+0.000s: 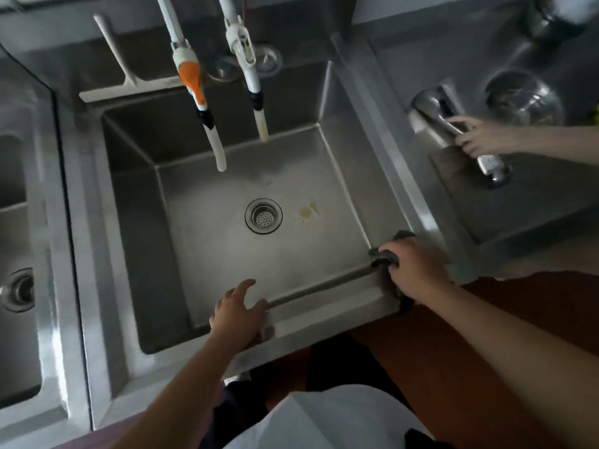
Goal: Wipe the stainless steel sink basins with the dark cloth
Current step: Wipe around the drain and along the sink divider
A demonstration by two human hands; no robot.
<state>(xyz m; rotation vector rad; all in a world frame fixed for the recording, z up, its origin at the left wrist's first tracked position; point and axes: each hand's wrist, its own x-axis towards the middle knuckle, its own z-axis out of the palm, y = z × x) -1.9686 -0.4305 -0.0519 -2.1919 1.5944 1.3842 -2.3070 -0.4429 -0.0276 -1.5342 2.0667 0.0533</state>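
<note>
A deep stainless steel basin [207, 264] fills the middle of the view, with a round drain [263, 216] and a yellowish stain [307, 211] on its floor. My right hand [416, 267] grips the dark cloth [384, 255] at the basin's front right corner, on the rim. My left hand [238, 314] rests on the front rim with its fingers spread and relaxed, holding nothing. Part of the cloth is hidden under my right hand.
Two white hose taps [207, 124] hang over the basin. A white squeegee [126, 87] lies on the back ledge. Another person's hand [483, 139] holds a metal tap handle [434, 106] over the right basin [534, 202]. A further basin [19, 286] lies left.
</note>
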